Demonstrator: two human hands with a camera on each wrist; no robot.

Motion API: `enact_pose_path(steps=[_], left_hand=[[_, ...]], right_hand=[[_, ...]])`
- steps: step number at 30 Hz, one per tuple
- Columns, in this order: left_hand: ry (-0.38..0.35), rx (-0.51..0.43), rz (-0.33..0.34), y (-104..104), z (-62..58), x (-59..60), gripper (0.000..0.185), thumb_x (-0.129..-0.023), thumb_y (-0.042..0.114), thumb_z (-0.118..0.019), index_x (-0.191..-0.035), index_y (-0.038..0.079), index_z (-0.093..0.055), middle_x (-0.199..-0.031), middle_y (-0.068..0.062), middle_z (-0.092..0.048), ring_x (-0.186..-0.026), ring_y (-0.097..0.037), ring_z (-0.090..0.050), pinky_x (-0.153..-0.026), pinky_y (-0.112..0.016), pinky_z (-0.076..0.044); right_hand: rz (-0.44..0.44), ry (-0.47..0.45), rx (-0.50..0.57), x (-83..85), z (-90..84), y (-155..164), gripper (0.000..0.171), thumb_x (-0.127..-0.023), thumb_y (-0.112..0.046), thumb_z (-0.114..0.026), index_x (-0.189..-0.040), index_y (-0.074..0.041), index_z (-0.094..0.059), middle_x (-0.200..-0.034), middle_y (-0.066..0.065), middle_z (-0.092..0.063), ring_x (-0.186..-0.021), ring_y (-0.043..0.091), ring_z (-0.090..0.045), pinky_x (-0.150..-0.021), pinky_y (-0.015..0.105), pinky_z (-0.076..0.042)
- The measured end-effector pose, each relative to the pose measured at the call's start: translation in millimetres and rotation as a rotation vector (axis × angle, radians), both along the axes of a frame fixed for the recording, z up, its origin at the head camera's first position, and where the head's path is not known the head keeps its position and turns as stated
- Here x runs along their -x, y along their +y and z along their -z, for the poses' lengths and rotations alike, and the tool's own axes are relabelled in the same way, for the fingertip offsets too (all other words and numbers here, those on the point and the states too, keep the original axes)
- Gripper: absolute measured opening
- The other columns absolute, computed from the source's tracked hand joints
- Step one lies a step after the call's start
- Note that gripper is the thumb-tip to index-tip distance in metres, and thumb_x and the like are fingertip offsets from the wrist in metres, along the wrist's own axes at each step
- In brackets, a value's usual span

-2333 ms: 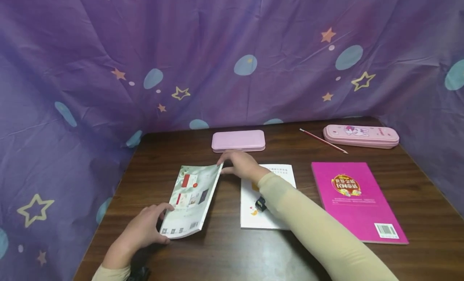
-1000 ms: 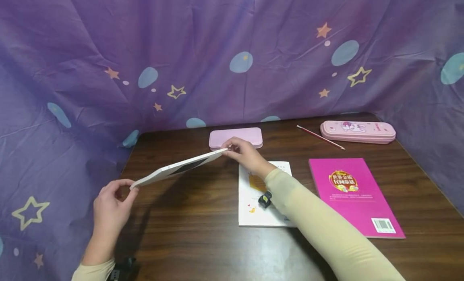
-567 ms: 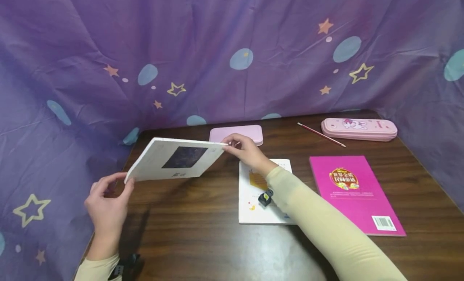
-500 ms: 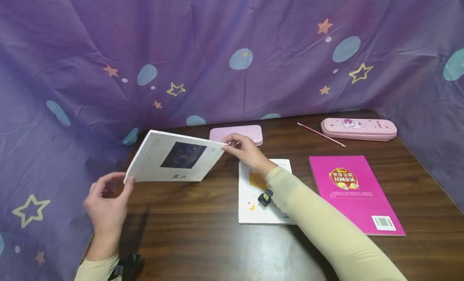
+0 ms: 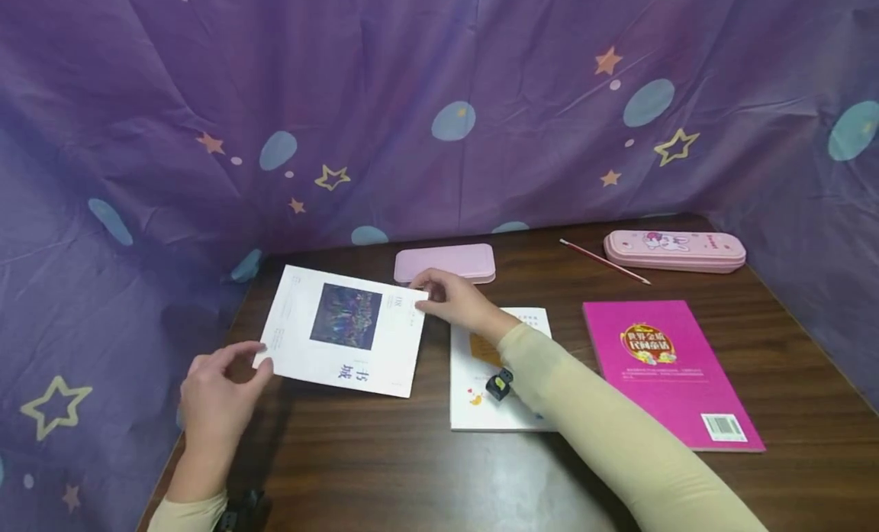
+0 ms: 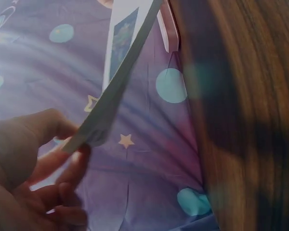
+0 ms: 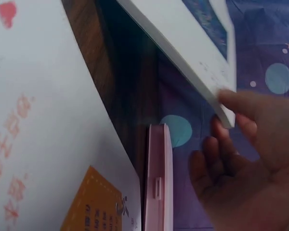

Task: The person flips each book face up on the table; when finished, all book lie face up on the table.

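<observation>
White book (image 5: pixel 343 330) looks thin, light, slightly floppy; best pinched at opposite corners. Left hand (image 5: pixel 216 398) fingers pinch near corner, right hand (image 5: pixel 449 299) fingers pinch far corner.

The tabletop (image 5: pixel 412 471) is dark wood-grain with a smooth, faintly shiny finish that catches a pale glare. The white book (image 5: pixel 343 330) has a matt paper cover and a thick block of paper pages. The magenta book (image 5: pixel 669 379) has a glossy cover. Both pink pencil cases (image 5: pixel 445 263) look like smooth plastic. The purple backdrop (image 5: pixel 439 97) is creased cloth with a slight sheen.
</observation>
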State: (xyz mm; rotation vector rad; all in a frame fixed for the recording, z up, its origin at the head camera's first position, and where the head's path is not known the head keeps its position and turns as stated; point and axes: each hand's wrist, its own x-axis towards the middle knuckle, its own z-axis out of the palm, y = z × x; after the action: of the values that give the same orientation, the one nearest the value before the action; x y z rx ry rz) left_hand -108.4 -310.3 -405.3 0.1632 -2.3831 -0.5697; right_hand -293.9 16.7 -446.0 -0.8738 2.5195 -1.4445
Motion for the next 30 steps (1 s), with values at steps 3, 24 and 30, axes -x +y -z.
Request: enact_pose_path(steps=[3, 24, 30], left_hand=[[-0.168, 0.003, -0.01, -3, 2.6, -0.6, 0.02, -0.079, 0.014, -0.081, -0.098, 0.008, -0.079, -0.079, -0.006, -0.07, -0.076, -0.025, -0.054, -0.067, -0.039, -0.038], [-0.858, 0.109, 0.087, -7, 18.3, -0.8, 0.027, -0.082, 0.028, -0.083, -0.102, 0.013, -0.072, -0.082, 0.0, -0.072, -0.074, -0.019, -0.065, -0.059, -0.038, -0.047], [-0.951, 0.188, 0.072, 2, 17.0, 0.1, 0.032, -0.08, 0.031, -0.084, -0.106, 0.017, -0.072, -0.089, -0.004, -0.073, -0.078, -0.024, -0.066, -0.061, -0.045, -0.05]], right_hand=[[-0.077, 0.012, -0.052, -0.8, 2.3, -1, 0.045, -0.088, -0.009, -0.081, -0.129, -0.011, -0.065, -0.101, 0.005, -0.063, -0.093, 0.021, -0.057, -0.089, 0.034, -0.051], [-0.137, 0.087, -0.325, 2.0, 18.7, -16, 0.048, -0.083, -0.011, -0.085, -0.128, -0.015, -0.07, -0.11, 0.003, -0.07, -0.105, 0.021, -0.062, -0.101, 0.038, -0.048], [-0.132, 0.126, -0.432, 0.3, 17.8, -16, 0.045, -0.086, -0.016, -0.084, -0.128, -0.016, -0.07, -0.13, 0.003, -0.071, -0.123, 0.025, -0.059, -0.115, 0.045, -0.036]])
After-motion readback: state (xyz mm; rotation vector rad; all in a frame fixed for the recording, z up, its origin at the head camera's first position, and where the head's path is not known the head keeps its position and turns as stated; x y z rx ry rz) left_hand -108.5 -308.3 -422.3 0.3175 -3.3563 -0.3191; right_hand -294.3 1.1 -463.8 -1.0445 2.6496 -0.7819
